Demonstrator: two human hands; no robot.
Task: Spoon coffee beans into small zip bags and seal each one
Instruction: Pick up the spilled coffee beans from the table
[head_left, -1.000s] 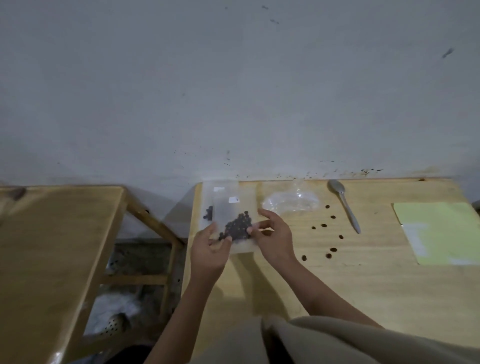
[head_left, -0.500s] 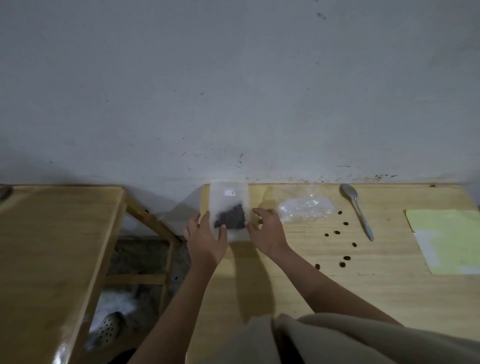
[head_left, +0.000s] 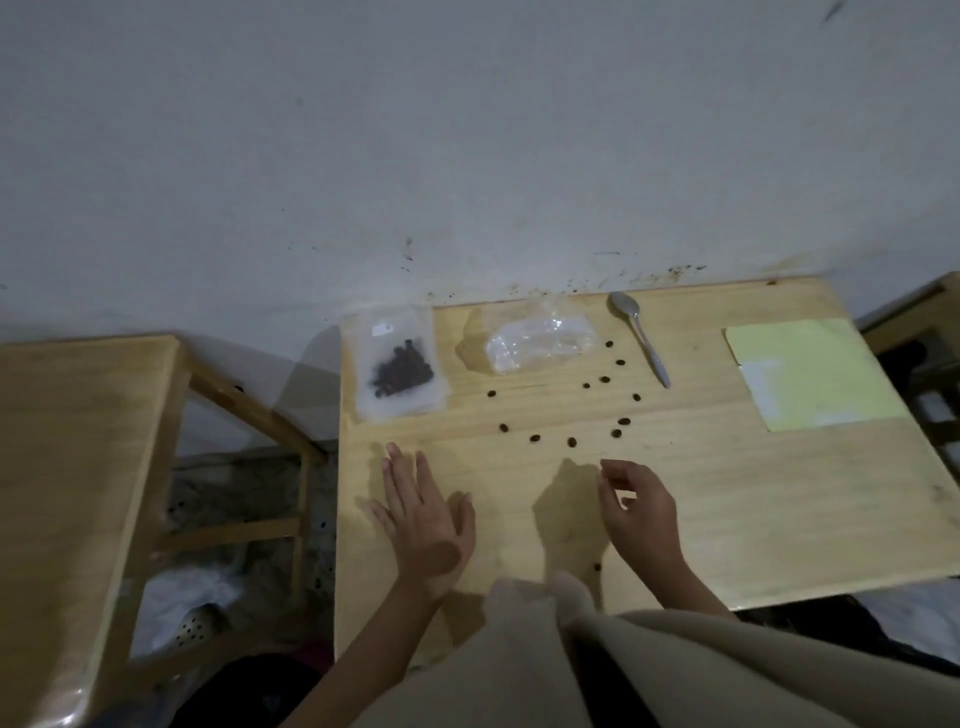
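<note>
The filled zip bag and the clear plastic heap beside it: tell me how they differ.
The filled zip bag holds a dark cluster of coffee beans; the clear plastic heap shows none. The filled zip bag lies flat over the table's left edge; the heap looks crumpled and sits fully on it. Both are clear plastic, untouched by either hand.

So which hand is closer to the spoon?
The right hand. It hangs over the table below the spoon, slightly to its left, with loose beans between them. The left hand lies flat much farther left, below the filled bag.
</note>
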